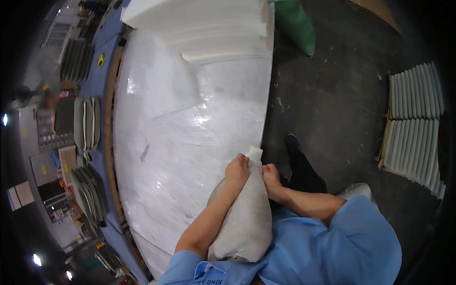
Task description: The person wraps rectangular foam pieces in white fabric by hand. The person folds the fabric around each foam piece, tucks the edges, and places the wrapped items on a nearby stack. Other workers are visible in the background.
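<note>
Against my body stands a light grey fabric cushion cover [244, 218], wide below and narrowing toward its far end. A piece of white foam [255, 154] pokes out of that narrow end. My left hand [236, 171] is closed on the cover's left edge, close to the foam. On the opposite edge, my right hand [271, 176] is also closed, with the fingers curled in and the fabric's edge beside them. How far the foam reaches inside the cover is hidden.
A wide table [166, 156] covered in shiny clear plastic lies ahead, with stacked white foam sheets [204, 33] at its far end. Grey cushions [87, 123] line a blue-covered bench at left. Rows of pale cushions [413, 123] stand at right. A green bag [295, 26] is far right of the table.
</note>
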Tool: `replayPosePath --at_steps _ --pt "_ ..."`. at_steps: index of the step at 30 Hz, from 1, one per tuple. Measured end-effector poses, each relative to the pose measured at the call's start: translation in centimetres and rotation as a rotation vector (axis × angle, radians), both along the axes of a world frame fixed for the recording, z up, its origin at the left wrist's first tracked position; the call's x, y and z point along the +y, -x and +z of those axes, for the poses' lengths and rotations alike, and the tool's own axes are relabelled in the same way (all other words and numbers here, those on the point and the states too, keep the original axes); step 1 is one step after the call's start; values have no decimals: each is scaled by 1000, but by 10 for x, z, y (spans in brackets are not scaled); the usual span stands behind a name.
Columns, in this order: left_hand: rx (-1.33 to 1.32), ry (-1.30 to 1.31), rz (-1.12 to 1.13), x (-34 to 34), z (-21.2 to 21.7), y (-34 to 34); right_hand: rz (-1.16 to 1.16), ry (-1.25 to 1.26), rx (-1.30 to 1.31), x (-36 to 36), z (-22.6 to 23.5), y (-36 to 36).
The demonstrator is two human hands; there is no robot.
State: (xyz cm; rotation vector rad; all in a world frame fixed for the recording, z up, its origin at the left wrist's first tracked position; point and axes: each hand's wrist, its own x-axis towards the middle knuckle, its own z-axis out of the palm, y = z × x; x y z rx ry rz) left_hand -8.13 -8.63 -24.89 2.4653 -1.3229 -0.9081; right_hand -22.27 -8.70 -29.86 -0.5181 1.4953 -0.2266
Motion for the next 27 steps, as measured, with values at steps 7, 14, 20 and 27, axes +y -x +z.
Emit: replayPosePath --at_steps 7,14,20,27 --pt "66 7 -141 -11 -27 -22 -381 -259 -202 -29 -4 -24" --pt "58 64 -34 -41 -49 -15 -506 -194 -49 -33 -29 -41" --pt "-3 81 -34 -57 -58 -2 -4 -79 440 -47 -48 -32" --pt "-18 52 -159 -65 -88 -8 -104 -7 599 -44 -72 -44"
